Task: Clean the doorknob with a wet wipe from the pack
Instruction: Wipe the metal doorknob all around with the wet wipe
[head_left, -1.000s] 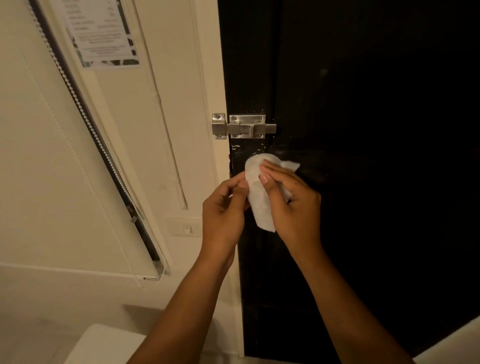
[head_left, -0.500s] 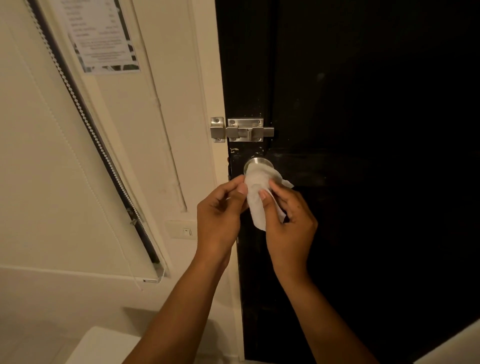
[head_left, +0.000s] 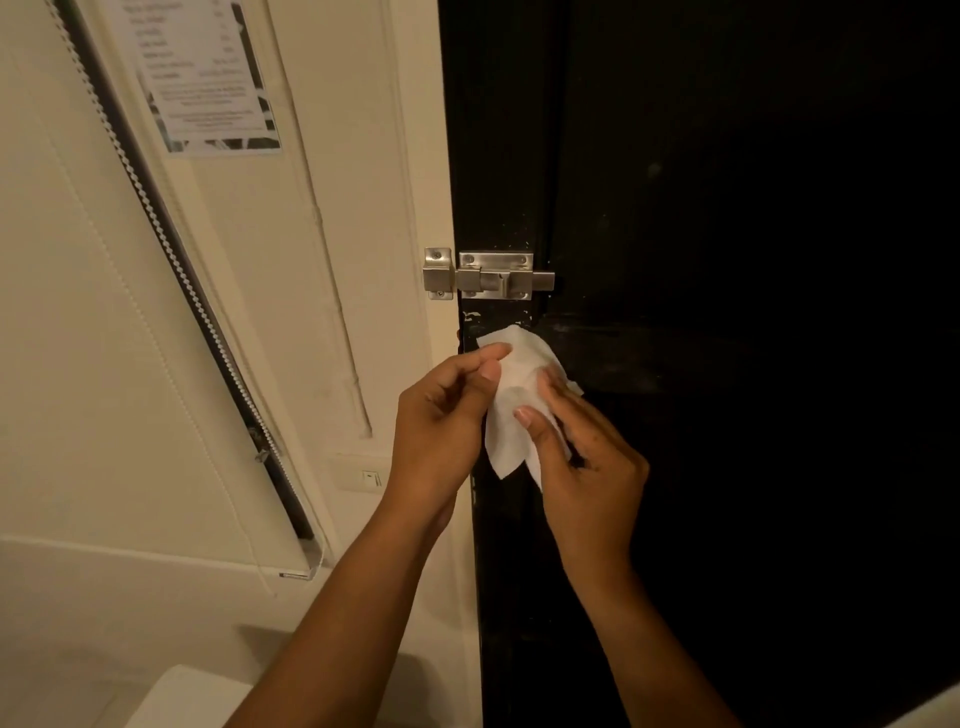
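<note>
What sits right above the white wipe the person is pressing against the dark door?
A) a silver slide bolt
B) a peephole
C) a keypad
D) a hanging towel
A: a silver slide bolt is screwed across the edge of the door and its frame, directly above the wet wipe that the left hand and right hand both hold.

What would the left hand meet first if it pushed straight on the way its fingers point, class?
Probably the wet wipe: the left hand points up and right, with its fingertips already at the wipe's edge. The doorknob is hidden under the wipe, so depth beyond it is unclear.
</note>
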